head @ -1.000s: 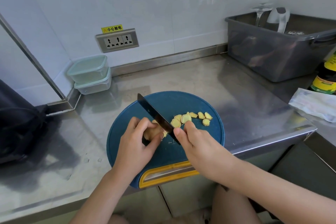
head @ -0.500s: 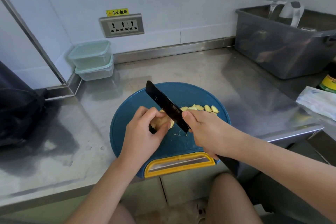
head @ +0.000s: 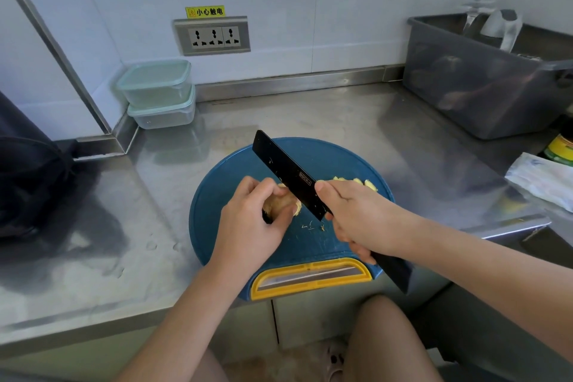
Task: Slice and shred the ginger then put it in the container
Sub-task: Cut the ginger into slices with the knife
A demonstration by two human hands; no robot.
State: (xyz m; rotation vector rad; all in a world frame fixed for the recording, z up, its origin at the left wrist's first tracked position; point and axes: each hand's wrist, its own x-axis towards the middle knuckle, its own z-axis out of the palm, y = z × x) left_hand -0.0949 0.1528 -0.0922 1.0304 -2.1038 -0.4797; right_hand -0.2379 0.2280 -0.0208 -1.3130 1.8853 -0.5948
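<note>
A round blue cutting board with a yellow handle lies at the counter's front edge. My left hand pins a pale ginger piece to the board. My right hand grips a black knife, its broad blade raised and tilted just right of the ginger, tip pointing to the back left. Several cut ginger slices lie in a row behind my right hand, partly hidden by it. Small ginger scraps dot the board between my hands. Two stacked lidded containers stand at the back left corner.
A grey plastic tub holding a kettle sits at the back right. A folded white cloth and a bottle are at the right edge. A dark bag rests on the left. A wall socket is on the tiled wall.
The knife blade has lifted off the ginger and tilted up, showing its flat side. The camera view has dropped and moved closer. My left hand still holds the ginger.
</note>
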